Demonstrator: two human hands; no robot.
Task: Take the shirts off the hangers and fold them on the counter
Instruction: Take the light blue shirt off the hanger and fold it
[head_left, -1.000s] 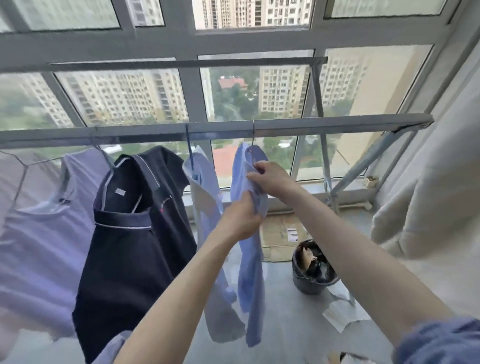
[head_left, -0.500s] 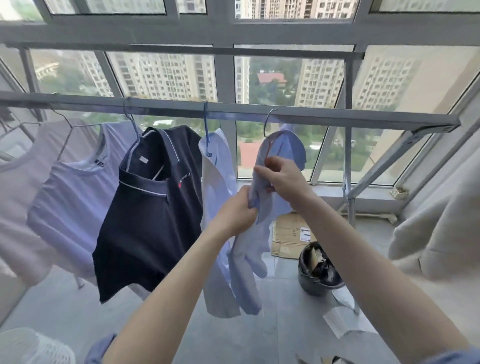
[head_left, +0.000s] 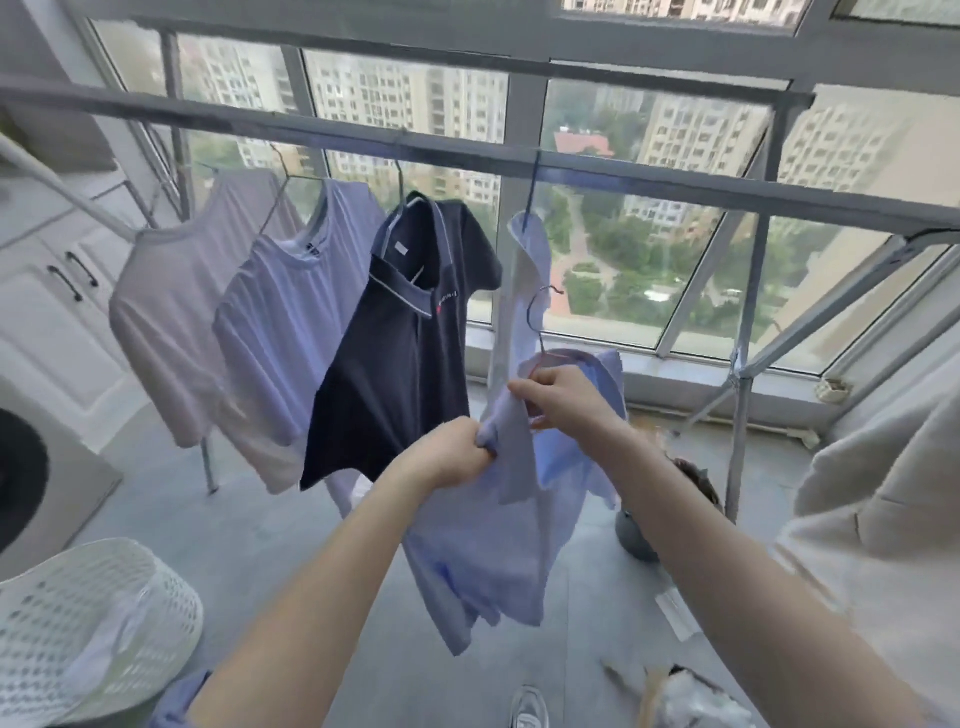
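Shirt bunched in L grip, R grip pinching collar by hanger.

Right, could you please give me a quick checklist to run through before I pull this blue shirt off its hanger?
1. Hanger unhooked from the rail: ok, its hook hangs free below the rail.
2. Left hand has the blue shirt: ok, it grips bunched fabric.
3. Right hand has the hanger: ok, its fingers curl round the wire at the collar.
4. Shirt off the hanger: not ok, the collar is still over it.
5. Buttons undone: cannot tell.
6. Counter free for folding: cannot tell from this view.
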